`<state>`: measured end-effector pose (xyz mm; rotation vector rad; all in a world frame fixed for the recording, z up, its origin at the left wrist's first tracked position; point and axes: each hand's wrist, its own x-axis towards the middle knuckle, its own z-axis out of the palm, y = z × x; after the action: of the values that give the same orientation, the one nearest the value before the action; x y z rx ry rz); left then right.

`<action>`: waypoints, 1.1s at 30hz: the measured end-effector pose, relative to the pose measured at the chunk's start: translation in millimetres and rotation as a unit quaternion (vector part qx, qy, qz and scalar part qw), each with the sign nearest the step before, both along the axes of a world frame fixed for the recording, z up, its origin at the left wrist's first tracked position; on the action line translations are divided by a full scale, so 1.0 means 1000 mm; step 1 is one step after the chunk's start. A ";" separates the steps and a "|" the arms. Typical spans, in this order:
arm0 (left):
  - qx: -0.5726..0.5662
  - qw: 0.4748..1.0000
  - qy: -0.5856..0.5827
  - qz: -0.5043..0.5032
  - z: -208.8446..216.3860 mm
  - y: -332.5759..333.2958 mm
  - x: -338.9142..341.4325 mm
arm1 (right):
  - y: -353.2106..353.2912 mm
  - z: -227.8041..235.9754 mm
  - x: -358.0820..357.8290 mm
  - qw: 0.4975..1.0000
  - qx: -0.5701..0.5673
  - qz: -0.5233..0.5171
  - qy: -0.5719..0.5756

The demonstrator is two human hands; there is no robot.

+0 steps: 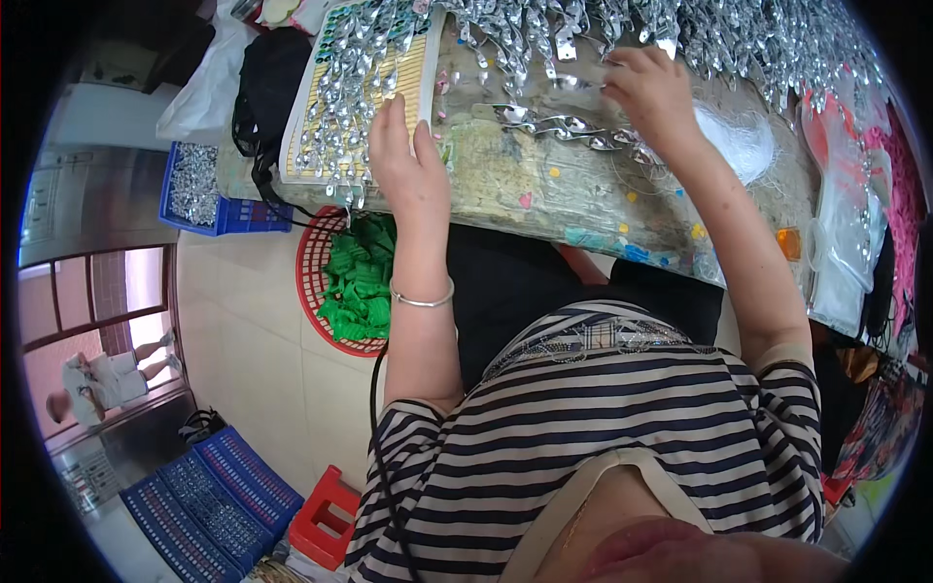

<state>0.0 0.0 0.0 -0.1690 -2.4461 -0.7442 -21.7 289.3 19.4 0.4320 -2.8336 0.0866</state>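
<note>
Silvery strand (pixel 569 126) of twisted metal pieces is lying on the worktop (pixel 505 185), between the two hands, its long axis running mostly left to right and dipping slightly towards its right end. The right hand (pixel 653 92) is hovering nearer to it, just beyond its right half, so the strand is lying on the person's side of those fingers. That hand is curling, with its fingertips bent towards the left; a blurred silvery piece (pixel 573 84) is showing just beside them, and whether they are pinching it I cannot tell. The left hand (pixel 410 170) is keeping its thumb apart from its straightened fingers, with nothing visible between them, at the right edge of a pale-rimmed board (pixel 416 73); whether it is touching the board I cannot tell.

As for materials, the strand is showing smooth, mirror-bright curves, folded like small leaves. Similar glittering pieces (pixel 330 121) are covering much of the board's yellow, finely ribbed face, and a dense metallic fringe (pixel 719 39) is crowding the far side. A wispy tangle of white thread (pixel 743 146) is lying beneath the right forearm's far side, while the worktop itself is showing a rough, worn, greyish surface flecked with yellow, pink and blue
</note>
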 end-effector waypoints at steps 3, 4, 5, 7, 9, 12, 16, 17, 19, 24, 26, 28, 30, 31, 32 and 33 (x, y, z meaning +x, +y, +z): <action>0.089 0.994 0.057 -0.008 0.007 0.020 0.016 | 0.008 0.021 0.013 0.988 -0.027 0.031 0.147; 0.215 0.975 0.020 -0.046 0.002 0.029 0.022 | 0.011 0.028 0.021 0.975 -0.213 0.017 0.053; 0.337 0.938 -0.017 -0.083 -0.001 0.038 0.028 | 0.013 0.031 0.026 0.920 -0.389 0.003 -0.043; 0.358 0.922 -0.082 -0.125 0.009 0.062 0.045 | 0.024 0.036 0.039 0.883 -0.466 0.046 -0.035; 0.330 0.933 0.055 -0.132 0.013 0.081 0.059 | 0.022 0.048 0.062 0.861 -0.500 0.038 -0.084; 0.163 0.951 0.140 -0.222 0.042 0.101 0.068 | 0.016 0.052 0.101 0.886 -0.433 0.017 -0.164; -0.092 0.912 0.061 -0.396 0.050 0.119 0.081 | 0.008 0.033 0.132 0.908 -0.393 0.112 -0.095; -0.092 0.908 0.062 -0.403 0.050 0.121 0.086 | 0.011 0.032 0.135 0.908 -0.394 0.105 -0.092; -0.093 0.894 -0.134 -0.417 0.050 0.119 0.096 | 0.016 0.030 0.143 0.945 -0.283 0.117 -0.116; -0.065 0.900 -0.148 -0.404 0.034 0.112 0.102 | 0.026 0.030 0.148 0.952 -0.232 0.152 -0.126; -0.015 0.905 -0.208 -0.370 0.030 0.107 0.104 | 0.039 0.024 0.144 0.938 -0.339 0.065 0.014; 0.081 0.900 -0.279 -0.325 0.020 0.096 0.101 | 0.063 0.017 0.140 0.920 -0.392 0.008 -0.011; 0.186 0.866 -0.353 -0.300 0.019 0.086 0.102 | 0.076 0.007 0.142 0.895 -0.442 -0.049 -0.036; 0.289 0.816 -0.417 -0.275 0.019 0.085 0.103 | 0.078 0.000 0.144 0.890 -0.446 -0.064 -0.069; 0.331 0.801 -0.405 -0.292 0.013 0.083 0.103 | 0.078 -0.007 0.145 0.884 -0.450 -0.078 -0.102; 0.331 0.802 -0.406 -0.288 0.011 0.083 0.105 | 0.074 -0.011 0.144 0.883 -0.452 -0.077 -0.106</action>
<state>104.7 82.5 11.3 -0.3855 -2.6783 -2.2946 122.0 363.6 8.8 -0.0244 -2.6108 1.4116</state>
